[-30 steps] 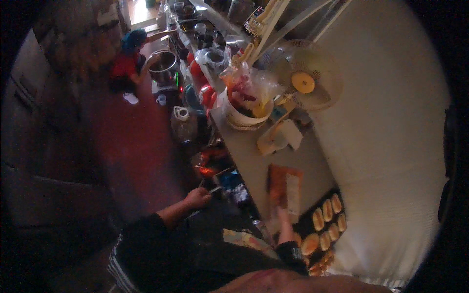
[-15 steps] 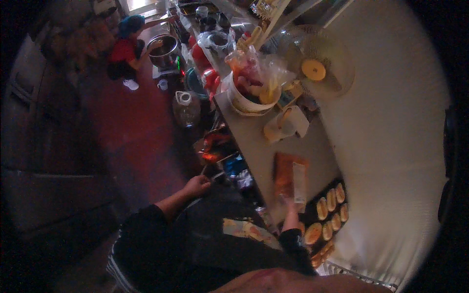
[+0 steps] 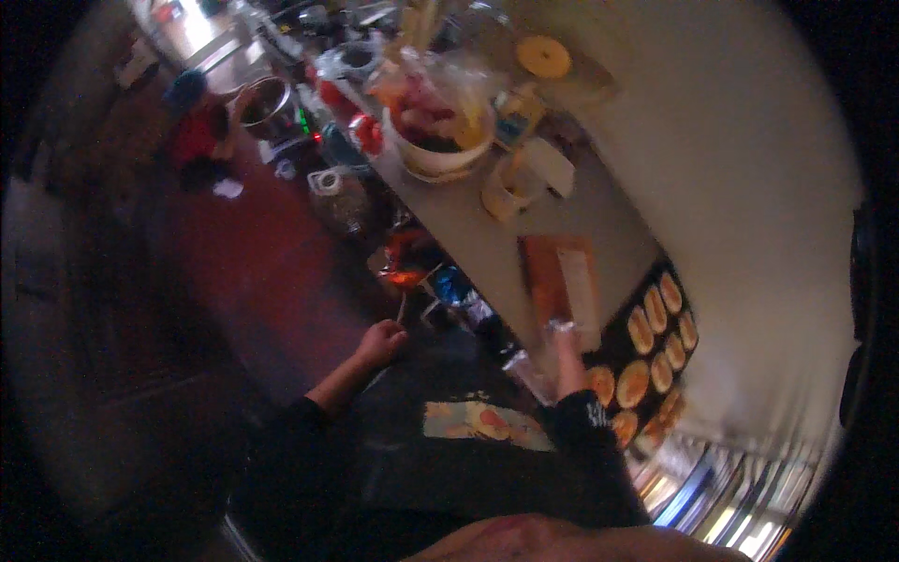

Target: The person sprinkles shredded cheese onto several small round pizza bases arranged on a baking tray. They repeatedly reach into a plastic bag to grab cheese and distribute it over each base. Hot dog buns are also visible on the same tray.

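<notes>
My left hand (image 3: 384,343) is closed around a thin stick-like thing (image 3: 403,307) that points up from the fist; its kind is too dark to make out. On the grey tabletop (image 3: 520,208) lies a flat orange-brown package (image 3: 545,276) with a pale label. At the package's near end is my right hand (image 3: 567,363), its fingers blurred, with something shiny at the tips. Whether it grips the package cannot be told. Beside this hand, a black tray (image 3: 620,339) carries several oval and round golden pastries (image 3: 633,382).
Farther up the table stand a pale jug (image 3: 506,197) and a white bucket (image 3: 440,167) with plastic bags. A fan (image 3: 543,56) is behind them. A clear bottle (image 3: 342,204) stands left of the table. At the far left, a person in red (image 3: 198,133) is near a metal pot (image 3: 264,101).
The view has turned, so the table and its things appear shifted. My right hand stays at the package's near end. My left hand still grips the thin stick.
</notes>
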The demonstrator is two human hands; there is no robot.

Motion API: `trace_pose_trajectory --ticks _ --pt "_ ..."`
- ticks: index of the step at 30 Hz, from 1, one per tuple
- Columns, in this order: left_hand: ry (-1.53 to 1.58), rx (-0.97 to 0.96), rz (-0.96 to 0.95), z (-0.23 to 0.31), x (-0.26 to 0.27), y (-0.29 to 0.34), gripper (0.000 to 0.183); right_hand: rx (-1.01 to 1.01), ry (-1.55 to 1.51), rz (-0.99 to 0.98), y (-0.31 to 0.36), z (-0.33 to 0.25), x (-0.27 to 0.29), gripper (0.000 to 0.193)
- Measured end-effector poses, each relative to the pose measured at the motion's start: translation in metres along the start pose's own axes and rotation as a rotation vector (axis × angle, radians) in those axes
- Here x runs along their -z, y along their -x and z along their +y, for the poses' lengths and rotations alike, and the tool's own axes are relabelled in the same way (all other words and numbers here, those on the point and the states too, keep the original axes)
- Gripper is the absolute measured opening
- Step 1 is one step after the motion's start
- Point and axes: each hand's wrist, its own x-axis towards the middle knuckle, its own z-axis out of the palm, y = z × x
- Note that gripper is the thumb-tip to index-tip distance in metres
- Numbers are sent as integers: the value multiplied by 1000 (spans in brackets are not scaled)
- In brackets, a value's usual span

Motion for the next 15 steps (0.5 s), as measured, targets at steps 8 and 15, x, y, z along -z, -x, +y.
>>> trace_pose_trajectory --ticks 8,15 --pt "106 109 -54 8 -18 3 22 -68 -572 377 21 -20 20 48" --pt "-62 -11 -197 17 -38 -6 22 78 -1026 396 22 -37 18 42"
